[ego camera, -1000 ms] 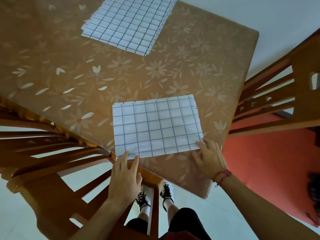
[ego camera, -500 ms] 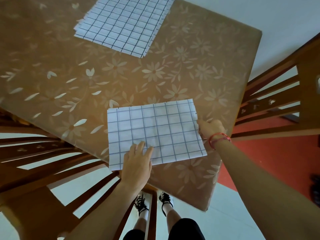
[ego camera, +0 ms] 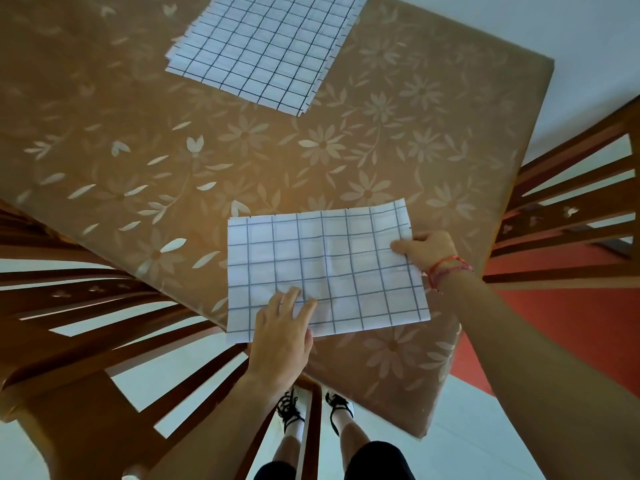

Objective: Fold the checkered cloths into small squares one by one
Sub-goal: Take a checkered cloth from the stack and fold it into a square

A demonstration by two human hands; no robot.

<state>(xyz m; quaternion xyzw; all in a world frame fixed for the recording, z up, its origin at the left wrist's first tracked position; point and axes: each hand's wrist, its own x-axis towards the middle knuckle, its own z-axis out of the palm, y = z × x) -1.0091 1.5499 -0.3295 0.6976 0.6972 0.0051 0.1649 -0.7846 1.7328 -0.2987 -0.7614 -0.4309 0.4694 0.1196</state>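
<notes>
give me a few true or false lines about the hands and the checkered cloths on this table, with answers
1. The left hand lies with straight fingers on the near cloth. True.
2. The right hand is clear of the near cloth. False: it pinches the cloth's right edge.
3. A stack of checkered cloths lies at the far side of the table. True.
4. The near cloth overlaps the stack. False: they are apart, with a bare stretch of the flowered table cover between them.
</notes>
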